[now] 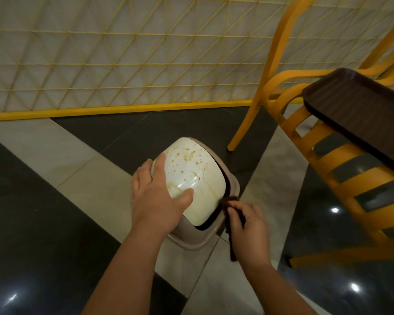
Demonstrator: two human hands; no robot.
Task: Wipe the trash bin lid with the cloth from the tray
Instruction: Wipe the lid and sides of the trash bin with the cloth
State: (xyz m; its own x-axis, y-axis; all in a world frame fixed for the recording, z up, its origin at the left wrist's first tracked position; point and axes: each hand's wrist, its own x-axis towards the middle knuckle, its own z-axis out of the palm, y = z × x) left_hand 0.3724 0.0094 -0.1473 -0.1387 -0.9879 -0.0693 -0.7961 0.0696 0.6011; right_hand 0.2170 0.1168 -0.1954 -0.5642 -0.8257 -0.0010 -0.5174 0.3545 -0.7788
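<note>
The trash bin is a small taupe bin on the floor with a cream swing lid spotted with orange-brown stains. My left hand lies flat on the lid's left side, thumb across its lower part, and the lid is tilted. My right hand pinches a dark brown cloth just off the lid's lower right edge; the cloth hangs down beside the bin. The dark brown tray lies on the yellow chair at the right, with nothing seen on it.
A yellow slatted chair stands close on the right, one leg near the bin. A yellow wire-mesh fence with a yellow base bar runs behind the bin. The floor has glossy black and pale tiles.
</note>
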